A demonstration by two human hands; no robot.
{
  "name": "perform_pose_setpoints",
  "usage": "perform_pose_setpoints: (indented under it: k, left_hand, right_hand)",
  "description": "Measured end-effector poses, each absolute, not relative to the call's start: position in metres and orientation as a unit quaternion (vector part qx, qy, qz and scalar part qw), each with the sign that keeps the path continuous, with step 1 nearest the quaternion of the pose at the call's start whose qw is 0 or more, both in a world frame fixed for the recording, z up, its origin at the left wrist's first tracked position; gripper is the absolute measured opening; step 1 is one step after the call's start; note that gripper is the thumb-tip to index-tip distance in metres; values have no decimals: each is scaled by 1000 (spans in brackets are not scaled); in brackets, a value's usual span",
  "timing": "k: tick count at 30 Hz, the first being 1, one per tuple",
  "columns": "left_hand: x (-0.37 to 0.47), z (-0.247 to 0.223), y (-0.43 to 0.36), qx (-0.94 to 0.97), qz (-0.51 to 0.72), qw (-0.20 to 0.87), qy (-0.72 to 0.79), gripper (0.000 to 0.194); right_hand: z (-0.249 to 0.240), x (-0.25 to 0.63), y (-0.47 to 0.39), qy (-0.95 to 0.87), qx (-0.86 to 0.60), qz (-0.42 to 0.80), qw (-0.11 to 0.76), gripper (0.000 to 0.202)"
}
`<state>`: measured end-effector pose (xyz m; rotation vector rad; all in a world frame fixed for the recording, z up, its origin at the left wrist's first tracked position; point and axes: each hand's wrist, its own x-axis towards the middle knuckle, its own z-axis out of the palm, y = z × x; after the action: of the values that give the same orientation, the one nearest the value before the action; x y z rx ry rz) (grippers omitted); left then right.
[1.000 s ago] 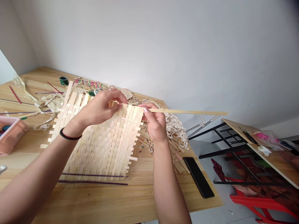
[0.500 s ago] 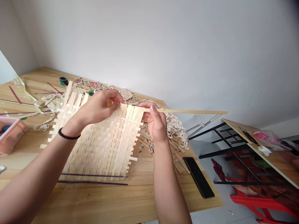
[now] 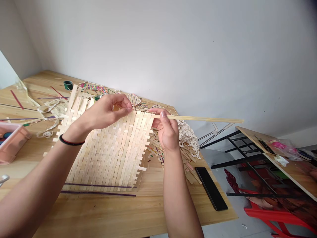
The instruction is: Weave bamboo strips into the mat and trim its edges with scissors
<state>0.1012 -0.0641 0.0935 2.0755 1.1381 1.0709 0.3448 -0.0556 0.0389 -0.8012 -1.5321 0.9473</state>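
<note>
A mat woven from pale bamboo strips (image 3: 109, 155) is held tilted up over the table, its short strip ends sticking out along the sides. My left hand (image 3: 111, 110) is at the top edge, thumb and fingertips pinched on the strip ends there. At the top right corner my right hand (image 3: 165, 129) grips a long pale bamboo strip (image 3: 205, 118) between thumb and fingers. That strip juts out far to the right; its left end meets the mat's edge. Two dark purple strips (image 3: 99, 193) lie across the mat's lower end.
Cut strips and small coloured woven pieces (image 3: 94, 88) are scattered behind the mat, with green tape (image 3: 67, 85). White cord (image 3: 187, 135) is heaped at right. A black phone (image 3: 211, 188) lies near the table's right edge; a pink bin (image 3: 15, 145) stands left.
My left hand has shifted slightly right along the top edge, its thumb and fingers closing together. My right hand and the long strip have barely moved.
</note>
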Motion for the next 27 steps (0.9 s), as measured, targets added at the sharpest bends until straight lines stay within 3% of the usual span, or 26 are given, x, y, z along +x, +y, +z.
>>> perform_pose_setpoints:
  k: [6, 22, 27]
  left_hand:
    - [100, 91, -62, 768, 395, 258, 433, 22]
    - [98, 89, -59, 770, 391, 257, 434, 16]
    - [97, 87, -57, 772, 400, 250, 426, 17]
  right_hand:
    - [37, 345, -55, -669, -354, 381, 531, 55]
    - [37, 342, -58, -652, -332, 427, 531, 49]
    - [37, 343, -59, -666, -365, 402, 512, 56]
